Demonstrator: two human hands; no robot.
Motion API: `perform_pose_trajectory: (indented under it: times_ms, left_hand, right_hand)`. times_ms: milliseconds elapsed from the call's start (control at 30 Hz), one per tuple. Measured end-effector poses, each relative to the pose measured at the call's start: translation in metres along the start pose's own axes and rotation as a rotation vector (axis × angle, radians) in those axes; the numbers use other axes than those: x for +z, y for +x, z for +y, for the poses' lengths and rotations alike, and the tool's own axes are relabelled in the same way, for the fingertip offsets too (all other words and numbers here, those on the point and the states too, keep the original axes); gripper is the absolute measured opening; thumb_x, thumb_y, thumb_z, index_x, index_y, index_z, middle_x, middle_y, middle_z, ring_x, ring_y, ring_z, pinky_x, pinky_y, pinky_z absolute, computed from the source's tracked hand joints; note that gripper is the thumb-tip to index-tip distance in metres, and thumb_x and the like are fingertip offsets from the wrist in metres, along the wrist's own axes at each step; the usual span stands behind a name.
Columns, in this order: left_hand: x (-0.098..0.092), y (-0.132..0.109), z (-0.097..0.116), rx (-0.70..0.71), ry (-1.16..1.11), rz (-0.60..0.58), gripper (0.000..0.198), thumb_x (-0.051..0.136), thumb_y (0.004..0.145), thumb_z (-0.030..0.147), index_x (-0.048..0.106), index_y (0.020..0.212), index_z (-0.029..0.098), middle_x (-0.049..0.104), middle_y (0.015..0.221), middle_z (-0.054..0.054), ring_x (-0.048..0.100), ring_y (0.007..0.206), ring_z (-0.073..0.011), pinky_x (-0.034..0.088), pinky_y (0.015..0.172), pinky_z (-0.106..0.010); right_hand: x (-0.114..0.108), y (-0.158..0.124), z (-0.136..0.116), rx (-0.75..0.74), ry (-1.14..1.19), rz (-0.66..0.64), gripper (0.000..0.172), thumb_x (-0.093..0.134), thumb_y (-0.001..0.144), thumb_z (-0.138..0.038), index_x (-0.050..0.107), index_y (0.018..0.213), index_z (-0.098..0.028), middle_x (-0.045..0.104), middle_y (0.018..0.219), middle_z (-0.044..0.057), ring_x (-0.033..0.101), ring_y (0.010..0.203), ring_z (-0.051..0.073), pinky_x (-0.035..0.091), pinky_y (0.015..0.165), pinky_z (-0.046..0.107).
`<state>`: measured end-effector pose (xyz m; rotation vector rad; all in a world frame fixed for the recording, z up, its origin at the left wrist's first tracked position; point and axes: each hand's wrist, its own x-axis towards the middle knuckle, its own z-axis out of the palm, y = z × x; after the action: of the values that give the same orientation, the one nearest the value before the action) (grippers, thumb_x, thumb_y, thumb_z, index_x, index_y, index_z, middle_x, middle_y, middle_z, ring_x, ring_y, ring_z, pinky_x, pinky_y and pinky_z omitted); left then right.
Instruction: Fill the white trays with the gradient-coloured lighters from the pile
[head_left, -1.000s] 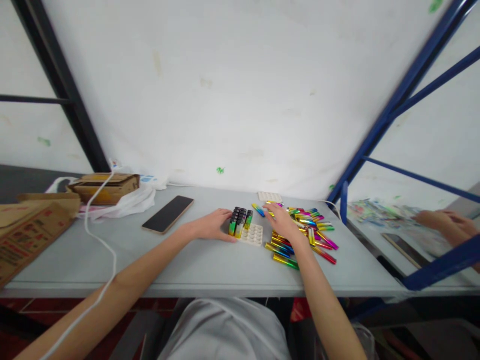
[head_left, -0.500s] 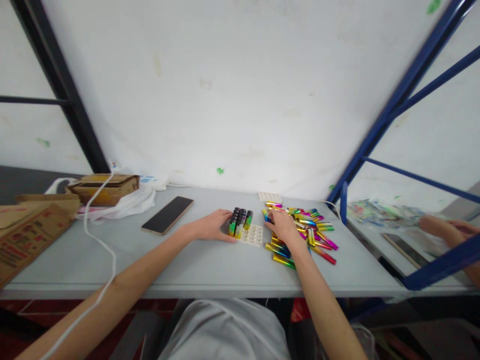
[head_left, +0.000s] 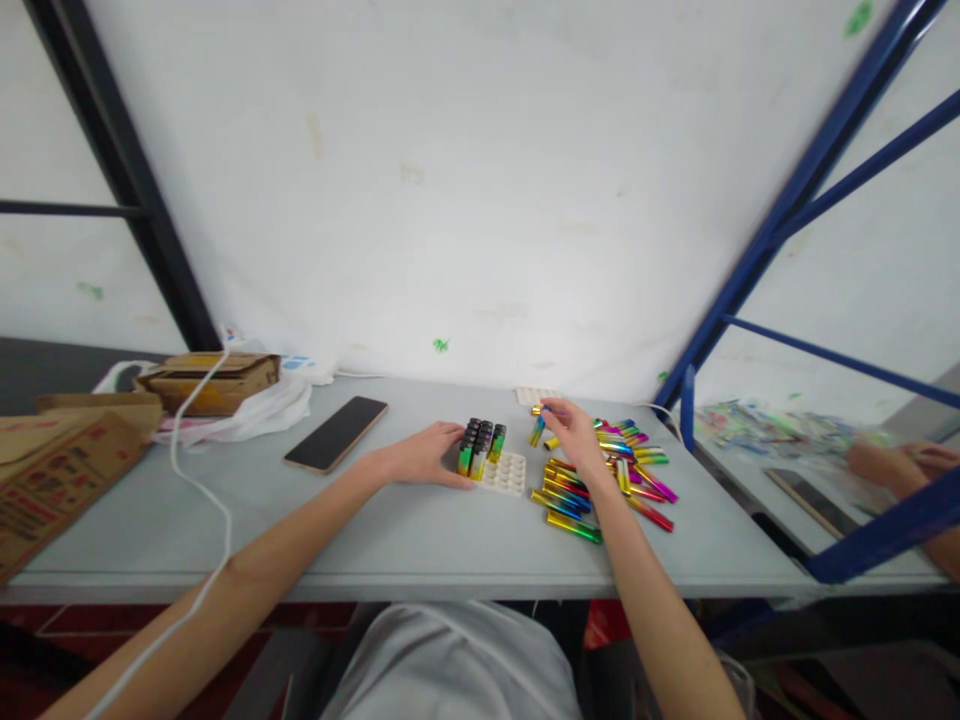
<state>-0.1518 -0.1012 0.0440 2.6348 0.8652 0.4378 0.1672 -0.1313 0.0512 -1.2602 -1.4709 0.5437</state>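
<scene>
A white tray (head_left: 508, 472) with round holes lies mid-table, and several rainbow-coloured lighters (head_left: 480, 444) stand upright in its left rows. My left hand (head_left: 420, 454) rests on the table against the tray's left side, fingers curled around those lighters. My right hand (head_left: 570, 432) is lifted just right of the tray and pinches a few lighters (head_left: 537, 430) that hang tilted from its fingertips. Right of it lies a loose pile of lighters (head_left: 611, 470) in the same colours.
A dark phone (head_left: 336, 432) lies left of my left hand. Cardboard boxes (head_left: 210, 378), a white plastic bag (head_left: 255, 408) and a white cable (head_left: 196, 470) fill the table's left end. A blue frame (head_left: 757, 260) stands at the right, with another person's hands (head_left: 892, 462) beyond it.
My right hand rose from the pile and moved back a little with lighters pinched in it. My left hand stayed at the tray.
</scene>
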Motion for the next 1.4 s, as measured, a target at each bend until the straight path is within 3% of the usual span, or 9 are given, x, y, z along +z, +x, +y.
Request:
perform_pose_trajectory:
  times_ms: [200, 433, 667, 800, 900, 967, 1067, 1233, 1400]
  left_hand:
    - [0.002, 0.0, -0.003, 0.004, -0.003, 0.017, 0.088, 0.083, 0.078, 0.074, 0.06, 0.145, 0.02, 0.062, 0.152, -0.017, 0.059, 0.138, -0.0398, 0.044, 0.119, -0.049]
    - [0.001, 0.0, -0.002, 0.008, -0.013, 0.007, 0.087, 0.08, 0.079, 0.076, 0.061, 0.143, 0.02, 0.062, 0.151, -0.017, 0.057, 0.139, -0.0385, 0.043, 0.121, -0.047]
    - [0.0, 0.0, 0.0, 0.008, -0.023, 0.004, 0.087, 0.082, 0.079, 0.073, 0.06, 0.144, 0.02, 0.062, 0.152, -0.017, 0.058, 0.138, -0.0384, 0.042, 0.121, -0.049]
    - [0.0, 0.0, 0.001, 0.002, -0.013, -0.004, 0.087, 0.082, 0.079, 0.074, 0.061, 0.143, 0.019, 0.061, 0.151, -0.018, 0.058, 0.138, -0.0396, 0.042, 0.121, -0.049]
    - [0.0, 0.001, 0.002, -0.001, -0.005, -0.006, 0.087, 0.081, 0.079, 0.075, 0.061, 0.141, 0.018, 0.062, 0.15, -0.018, 0.059, 0.137, -0.0395, 0.042, 0.121, -0.049]
    - [0.0, 0.001, 0.002, -0.004, -0.011, -0.008, 0.087, 0.082, 0.079, 0.073, 0.061, 0.142, 0.017, 0.062, 0.149, -0.019, 0.058, 0.138, -0.0394, 0.042, 0.121, -0.048]
    - [0.0, 0.001, 0.002, 0.0, -0.023, -0.012, 0.088, 0.082, 0.08, 0.071, 0.059, 0.144, 0.016, 0.061, 0.151, -0.02, 0.057, 0.139, -0.0393, 0.041, 0.123, -0.049]
    - [0.0, 0.001, 0.001, -0.024, -0.016, -0.031, 0.093, 0.083, 0.079, 0.071, 0.057, 0.147, 0.012, 0.058, 0.154, -0.023, 0.055, 0.142, -0.0412, 0.039, 0.124, -0.051]
    - [0.001, 0.001, -0.001, -0.008, -0.017, -0.011, 0.09, 0.082, 0.078, 0.073, 0.059, 0.145, 0.016, 0.06, 0.152, -0.02, 0.057, 0.14, -0.0407, 0.041, 0.122, -0.051]
  right_hand:
    - [0.009, -0.012, -0.025, 0.16, 0.558, -0.039, 0.053, 0.084, 0.079, -0.061, 0.07, 0.116, -0.027, 0.074, 0.115, 0.006, 0.075, 0.096, 0.023, 0.065, 0.084, 0.042]
    - [0.016, -0.017, -0.038, 0.151, 0.497, -0.136, 0.05, 0.081, 0.083, -0.058, 0.072, 0.121, -0.026, 0.076, 0.122, 0.009, 0.067, 0.087, 0.018, 0.054, 0.059, 0.026]
    - [0.018, -0.017, -0.043, 0.141, 0.485, -0.214, 0.054, 0.09, 0.075, -0.052, 0.077, 0.118, -0.022, 0.081, 0.115, 0.01, 0.075, 0.093, 0.022, 0.061, 0.086, 0.035]
    - [0.017, -0.021, -0.049, 0.148, 0.469, -0.276, 0.053, 0.083, 0.08, -0.063, 0.075, 0.111, -0.02, 0.081, 0.099, 0.008, 0.074, 0.073, 0.019, 0.062, 0.075, 0.034]
    - [0.02, -0.024, -0.054, 0.152, 0.406, -0.339, 0.054, 0.073, 0.086, -0.071, 0.069, 0.111, -0.023, 0.072, 0.077, -0.001, 0.056, 0.048, 0.011, 0.045, 0.047, 0.024]
    - [0.024, -0.026, -0.055, 0.163, 0.369, -0.361, 0.054, 0.067, 0.088, -0.075, 0.065, 0.112, -0.026, 0.057, 0.063, -0.007, 0.039, 0.041, 0.009, 0.028, 0.039, 0.022]
    - [0.031, -0.026, -0.053, 0.123, 0.265, -0.303, 0.055, 0.061, 0.089, -0.079, 0.06, 0.097, -0.025, 0.04, 0.058, -0.009, 0.031, 0.045, 0.01, 0.022, 0.043, 0.023]
    - [0.036, -0.025, -0.046, -0.061, -0.094, -0.109, 0.058, 0.053, 0.092, -0.072, 0.043, 0.062, -0.024, 0.039, 0.057, -0.004, 0.039, 0.059, 0.013, 0.029, 0.056, 0.028]
    - [0.035, -0.024, -0.042, -0.087, -0.224, -0.004, 0.046, 0.049, 0.085, -0.056, 0.033, 0.055, -0.025, 0.032, 0.056, -0.004, 0.033, 0.058, 0.013, 0.024, 0.058, 0.03]
